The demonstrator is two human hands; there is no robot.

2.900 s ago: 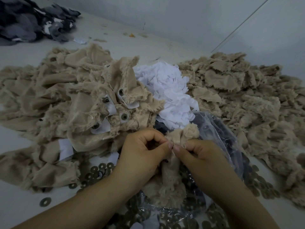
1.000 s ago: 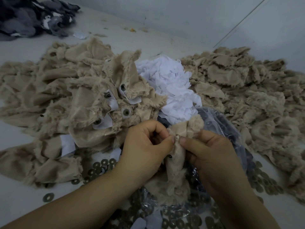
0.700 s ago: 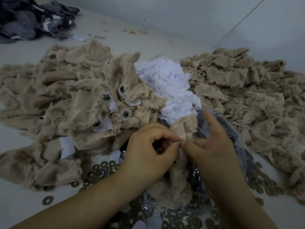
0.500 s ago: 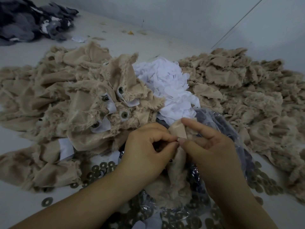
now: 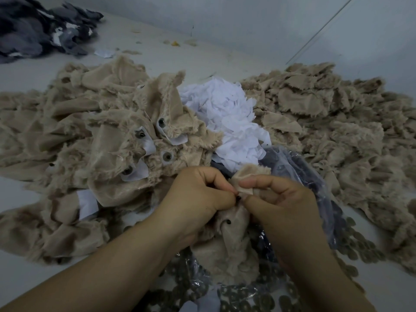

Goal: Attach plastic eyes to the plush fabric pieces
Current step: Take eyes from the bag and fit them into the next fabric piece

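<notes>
A tan plush fabric piece (image 5: 231,248) hangs between both hands over the table. My left hand (image 5: 198,199) pinches its upper edge with thumb and forefinger. My right hand (image 5: 281,199) grips the folded top flap from the right, forefinger stretched left across it. A small black plastic eye (image 5: 238,197) shows between the two sets of fingertips. Lower on the same piece sits another dark eye (image 5: 227,222).
At the left lies a heap of tan plush pieces with eyes and white backing patches (image 5: 139,143). White fabric scraps (image 5: 227,118) are piled behind the hands, more tan pieces (image 5: 337,131) at right. A clear plastic bag (image 5: 310,183) and several dark washers (image 5: 364,246) lie near me.
My right hand's fingers, spread open a moment ago, have curled back onto the top flap. A black eye now shows between the fingertips. My left hand has kept its pinch.
</notes>
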